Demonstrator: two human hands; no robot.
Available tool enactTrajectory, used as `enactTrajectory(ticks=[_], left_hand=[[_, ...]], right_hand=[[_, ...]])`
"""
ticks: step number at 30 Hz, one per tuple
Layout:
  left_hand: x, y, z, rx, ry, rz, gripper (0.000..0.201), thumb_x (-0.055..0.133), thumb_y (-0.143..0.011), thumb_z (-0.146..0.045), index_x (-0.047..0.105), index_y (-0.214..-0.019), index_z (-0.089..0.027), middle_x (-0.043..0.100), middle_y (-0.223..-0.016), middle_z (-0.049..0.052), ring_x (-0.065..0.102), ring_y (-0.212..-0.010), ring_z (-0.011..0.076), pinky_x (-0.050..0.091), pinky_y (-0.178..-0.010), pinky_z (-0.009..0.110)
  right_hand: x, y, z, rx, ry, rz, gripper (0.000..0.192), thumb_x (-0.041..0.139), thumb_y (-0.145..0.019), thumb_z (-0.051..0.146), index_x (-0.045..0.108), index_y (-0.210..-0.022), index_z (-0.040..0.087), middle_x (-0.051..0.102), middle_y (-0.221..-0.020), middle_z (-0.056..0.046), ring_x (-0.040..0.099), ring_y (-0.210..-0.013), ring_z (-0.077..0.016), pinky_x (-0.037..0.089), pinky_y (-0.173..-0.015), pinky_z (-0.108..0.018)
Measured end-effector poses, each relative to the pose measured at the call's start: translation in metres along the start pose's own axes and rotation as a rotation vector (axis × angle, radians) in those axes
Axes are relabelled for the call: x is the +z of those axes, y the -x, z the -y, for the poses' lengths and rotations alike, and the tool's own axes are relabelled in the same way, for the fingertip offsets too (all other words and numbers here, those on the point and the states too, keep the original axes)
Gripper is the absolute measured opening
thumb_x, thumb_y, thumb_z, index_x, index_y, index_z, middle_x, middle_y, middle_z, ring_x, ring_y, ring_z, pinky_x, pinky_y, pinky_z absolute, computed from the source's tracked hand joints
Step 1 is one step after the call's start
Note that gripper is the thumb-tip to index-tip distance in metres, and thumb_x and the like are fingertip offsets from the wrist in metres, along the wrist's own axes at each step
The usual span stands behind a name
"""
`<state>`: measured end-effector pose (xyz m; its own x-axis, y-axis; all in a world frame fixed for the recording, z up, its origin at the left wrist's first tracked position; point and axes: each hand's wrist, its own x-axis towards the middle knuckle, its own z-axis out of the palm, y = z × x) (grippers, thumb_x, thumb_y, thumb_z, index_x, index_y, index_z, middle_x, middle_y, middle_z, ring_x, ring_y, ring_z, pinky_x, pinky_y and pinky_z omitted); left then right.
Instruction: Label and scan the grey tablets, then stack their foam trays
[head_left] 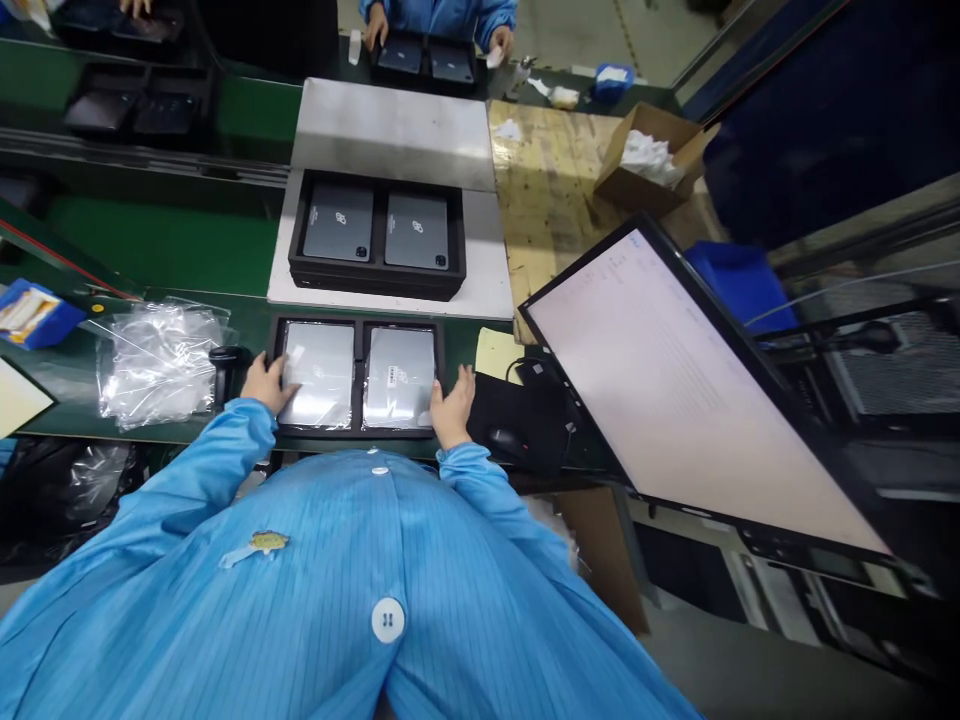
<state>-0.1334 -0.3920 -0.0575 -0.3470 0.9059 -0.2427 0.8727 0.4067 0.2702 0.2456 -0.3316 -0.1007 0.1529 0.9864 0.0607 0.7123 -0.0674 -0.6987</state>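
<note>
A black tray [359, 376] lies on the bench in front of me, with a compartment on each side of a divider. Each compartment holds a silver-grey tablet in clear film: the left tablet [321, 385] and the right tablet [397, 372], which carries a small barcode label. My left hand [268, 384] grips the tray's left rim, thumb reaching over the left tablet's edge. At the tray's right side, my right hand [453, 405] has its thumb against the rim and its other fingers stretched out and apart.
Beyond the tray, stacked black trays [379, 278] with two tablets sit on a white board [487, 250]. Clear plastic bags [161, 360] and a black scanner-like device [227, 370] lie left. Right are a mouse [508, 441] and a tilted monitor [697, 390]. A co-worker's hands [377, 27] are across the bench.
</note>
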Motion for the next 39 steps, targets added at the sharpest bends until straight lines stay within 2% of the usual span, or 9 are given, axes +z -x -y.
enactTrajectory(ticks=[3, 7, 12, 16, 19, 25, 29, 33, 39], left_hand=[[0.013, 0.015, -0.017, 0.056, -0.173, 0.002, 0.076, 0.065, -0.092, -0.046, 0.046, -0.154, -0.007, 0.009, -0.170, 0.025, 0.007, -0.158, 0.0431, 0.019, -0.125, 0.062], [0.020, 0.026, -0.016, -0.007, -0.240, 0.015, 0.079, 0.058, -0.093, -0.052, 0.050, -0.148, 0.004, 0.007, -0.167, 0.031, -0.004, -0.158, 0.0440, 0.013, -0.122, 0.070], [0.010, 0.001, 0.000, 0.117, -0.206, 0.041, 0.047, 0.045, -0.098, -0.035, 0.071, -0.123, -0.003, 0.022, -0.167, 0.026, -0.002, -0.160, 0.0383, 0.009, -0.122, 0.072], [0.008, -0.015, 0.005, 0.224, -0.197, 0.062, 0.044, 0.036, -0.099, -0.022, 0.073, -0.118, -0.007, 0.023, -0.167, 0.023, 0.000, -0.160, 0.0341, 0.002, -0.120, 0.076], [0.007, -0.016, 0.005, 0.199, -0.151, 0.066, 0.043, 0.037, -0.098, -0.021, 0.072, -0.120, -0.009, 0.020, -0.169, 0.020, 0.001, -0.160, 0.0360, 0.004, -0.116, 0.081], [0.005, -0.013, 0.003, 0.205, -0.024, 0.028, 0.038, 0.045, -0.095, -0.023, 0.074, -0.114, -0.011, 0.030, -0.165, 0.020, 0.013, -0.156, 0.0411, 0.004, -0.118, 0.081], [0.017, -0.011, -0.009, 0.332, 0.056, 0.024, 0.032, 0.049, -0.094, -0.026, 0.076, -0.108, -0.015, 0.037, -0.162, 0.015, 0.020, -0.154, 0.0391, 0.006, -0.124, 0.072], [0.029, -0.014, -0.012, 0.457, 0.125, 0.059, 0.032, 0.051, -0.096, -0.027, 0.076, -0.111, -0.015, 0.047, -0.155, 0.016, 0.027, -0.151, 0.0368, 0.012, -0.127, 0.061], [0.033, -0.033, 0.006, 0.518, 0.378, 0.146, 0.028, 0.057, -0.097, -0.032, 0.074, -0.109, -0.013, 0.061, -0.135, 0.018, 0.054, -0.132, 0.0301, 0.042, -0.118, 0.044]], right_hand=[[-0.004, 0.017, 0.030, -0.233, -0.036, -0.007, 0.044, 0.052, -0.095, 0.036, 0.061, -0.133, 0.014, 0.043, -0.158, -0.018, 0.019, -0.157, -0.0319, 0.025, -0.126, -0.058], [0.009, 0.040, 0.075, -0.414, -0.153, 0.164, 0.023, 0.056, -0.095, 0.032, 0.072, -0.106, 0.020, 0.065, -0.136, -0.013, 0.036, -0.149, -0.0303, 0.032, -0.123, -0.056], [0.045, 0.054, 0.112, -0.416, -0.246, 0.343, 0.018, 0.059, -0.093, 0.027, 0.075, -0.098, 0.021, 0.074, -0.115, -0.011, 0.057, -0.129, -0.0271, 0.042, -0.116, -0.049], [0.066, 0.053, 0.132, -0.381, -0.218, 0.415, 0.016, 0.061, -0.091, 0.024, 0.076, -0.096, 0.021, 0.076, -0.108, -0.010, 0.063, -0.118, -0.0253, 0.047, -0.110, -0.044], [0.078, 0.055, 0.145, -0.351, -0.183, 0.470, 0.015, 0.063, -0.090, 0.021, 0.076, -0.095, 0.021, 0.076, -0.103, -0.008, 0.067, -0.108, -0.0232, 0.051, -0.104, -0.040], [0.102, 0.069, 0.160, -0.171, -0.211, 0.561, 0.010, 0.068, -0.088, 0.023, 0.074, -0.095, 0.021, 0.076, -0.103, -0.005, 0.070, -0.102, -0.0210, 0.053, -0.098, -0.035], [0.126, 0.057, 0.168, 0.202, -0.381, 0.540, 0.013, 0.069, -0.091, 0.033, 0.070, -0.096, 0.021, 0.075, -0.095, -0.003, 0.072, -0.080, -0.0160, 0.057, -0.079, -0.029], [0.151, 0.032, 0.177, 0.514, -0.504, 0.510, 0.023, 0.072, -0.089, 0.039, 0.067, -0.095, 0.017, 0.073, -0.087, -0.003, 0.067, -0.062, -0.0105, 0.050, -0.056, -0.020], [0.168, 0.018, 0.180, 0.584, -0.615, 0.559, 0.004, 0.069, -0.085, 0.016, 0.067, -0.082, 0.016, 0.068, -0.071, 0.002, 0.061, -0.058, -0.0079, 0.046, -0.054, -0.017]])
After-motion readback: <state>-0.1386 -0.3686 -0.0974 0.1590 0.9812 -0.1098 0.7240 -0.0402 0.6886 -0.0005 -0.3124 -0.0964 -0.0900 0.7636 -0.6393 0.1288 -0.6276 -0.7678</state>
